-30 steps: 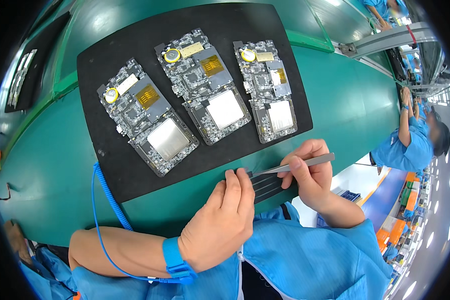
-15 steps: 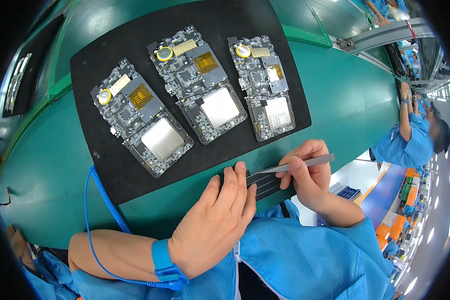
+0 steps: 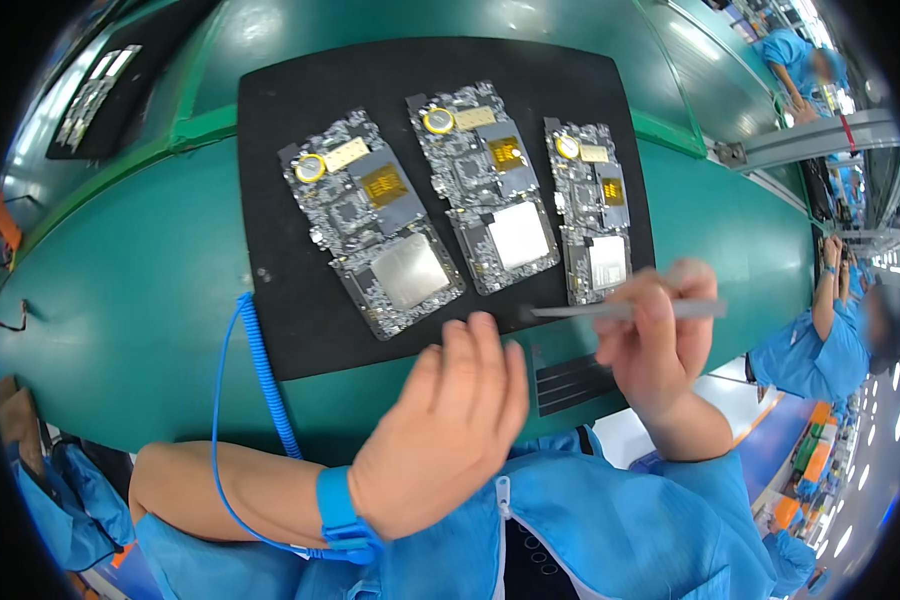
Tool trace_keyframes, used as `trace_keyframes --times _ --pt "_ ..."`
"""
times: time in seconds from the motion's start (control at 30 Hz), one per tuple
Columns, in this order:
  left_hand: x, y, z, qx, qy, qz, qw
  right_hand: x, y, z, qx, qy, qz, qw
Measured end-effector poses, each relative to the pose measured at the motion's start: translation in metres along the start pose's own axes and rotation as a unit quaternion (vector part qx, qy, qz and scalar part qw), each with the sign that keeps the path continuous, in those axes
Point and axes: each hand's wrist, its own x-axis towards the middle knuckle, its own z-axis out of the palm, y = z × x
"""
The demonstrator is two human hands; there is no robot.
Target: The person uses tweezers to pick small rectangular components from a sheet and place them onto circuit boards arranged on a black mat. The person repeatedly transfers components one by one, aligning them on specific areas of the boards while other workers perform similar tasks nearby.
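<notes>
Pinched in my right hand (image 3: 665,345) is a pair of grey tweezers (image 3: 705,308), blurred by motion. Its tip points left, over the near edge of the black mat, and a small dark bit shows there, too smeared to name. My left hand (image 3: 435,425) hovers left of a sheet of black strips (image 3: 575,385), palm down with fingers stretched out and nothing held. Three circuit boards lie on the mat: a left one (image 3: 348,215), a middle one (image 3: 460,185) and a right one (image 3: 577,200). Each carries a round yellow-rimmed cell and a silver plate.
The black mat (image 3: 280,330) rests on a green bench (image 3: 120,300). A coiled blue cord (image 3: 263,370) runs from the mat's left corner to my left wrist strap (image 3: 342,515). Another person in blue (image 3: 810,335) sits at the right.
My right hand has raised the tweezers off the black strips, toward the mat. My left hand has come off the strips, leaving them uncovered. The whole view has shifted.
</notes>
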Motion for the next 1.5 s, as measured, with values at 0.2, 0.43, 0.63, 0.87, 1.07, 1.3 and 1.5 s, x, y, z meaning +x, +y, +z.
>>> trace_keyframes --times 0.2,0.43,0.63,0.87,1.07,1.3,1.5 --pt "-0.019 -0.025 0.023 0.098 0.067 -0.086 0.989 0.061 0.031 0.069 0.026 -0.079 0.097 0.992" --pt "-0.021 -0.031 0.031 0.126 0.112 -0.062 0.984 0.064 0.048 0.066 0.053 -0.118 0.096 0.987" --pt "-0.022 -0.038 0.036 0.178 0.125 -0.036 0.975 0.058 0.04 0.068 -0.006 -0.13 0.084 0.988" --pt "-0.021 -0.04 0.033 0.186 0.124 -0.037 0.974 0.063 0.042 0.069 -0.005 -0.151 0.053 0.987" --pt "-0.02 -0.041 0.035 0.192 0.125 -0.034 0.973 0.064 0.044 0.068 -0.007 -0.161 0.04 0.986" --pt "-0.022 -0.039 0.034 0.174 0.127 -0.053 0.975 0.062 0.043 0.069 -0.007 -0.149 0.048 0.988" --pt "-0.022 -0.037 0.03 0.147 0.141 -0.104 0.973 0.061 0.043 0.069 -0.012 -0.146 0.051 0.988"
